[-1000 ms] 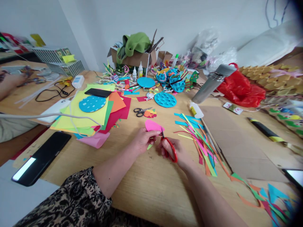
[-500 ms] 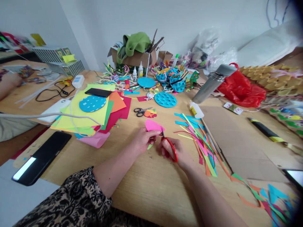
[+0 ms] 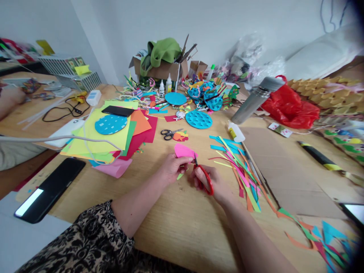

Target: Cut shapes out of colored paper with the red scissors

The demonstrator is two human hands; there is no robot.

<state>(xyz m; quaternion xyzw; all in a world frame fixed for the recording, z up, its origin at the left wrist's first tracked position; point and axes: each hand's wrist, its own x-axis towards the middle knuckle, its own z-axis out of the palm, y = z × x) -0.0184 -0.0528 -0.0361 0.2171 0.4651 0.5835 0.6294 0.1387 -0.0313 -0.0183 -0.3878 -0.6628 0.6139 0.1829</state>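
Note:
Between the fingers and thumb of my left hand (image 3: pixel 173 168) is a piece of pink paper (image 3: pixel 183 151), held up over the table. My right hand (image 3: pixel 212 180) grips red-handled scissors (image 3: pixel 207 181), and their dark blades meet the right edge of the pink paper. A small light-green scrap (image 3: pixel 180 176) shows just under my left fingers. Beyond my hands, black-handled scissors (image 3: pixel 167 134) lie beside an orange and red paper cutout (image 3: pixel 181 136). Colored paper strips (image 3: pixel 241 170) are heaped right of my right hand.
Stacked colored paper (image 3: pixel 136 140) lies to the left, with a phone (image 3: pixel 49 189) nearer me. A steel bottle (image 3: pixel 250 104) and glue bottle (image 3: pixel 236 132) stand at the right by a cardboard sheet (image 3: pixel 284 170). Another person's hand (image 3: pixel 13 96) is at far left.

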